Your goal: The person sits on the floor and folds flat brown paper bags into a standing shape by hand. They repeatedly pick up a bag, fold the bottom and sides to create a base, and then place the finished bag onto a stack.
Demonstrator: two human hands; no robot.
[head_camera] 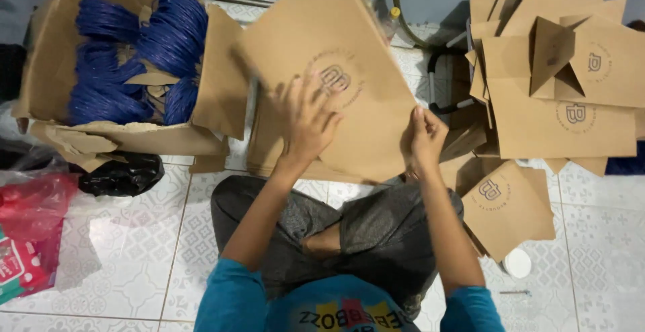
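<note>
You sat cross-legged on the tiled floor [591, 238] with a flat brown paper bag [329, 56] tilted up in front of you, your left hand [308, 120] spread wide and flat against its face while the fingers of your right hand [424, 137] pinched its right edge. To the far left stood an open cardboard box [222, 83] full of blue cord bundles [134, 50], and to the far right lay a loose heap of finished bags [557, 83], with one more bag [507, 208] just beside your right knee.
</note>
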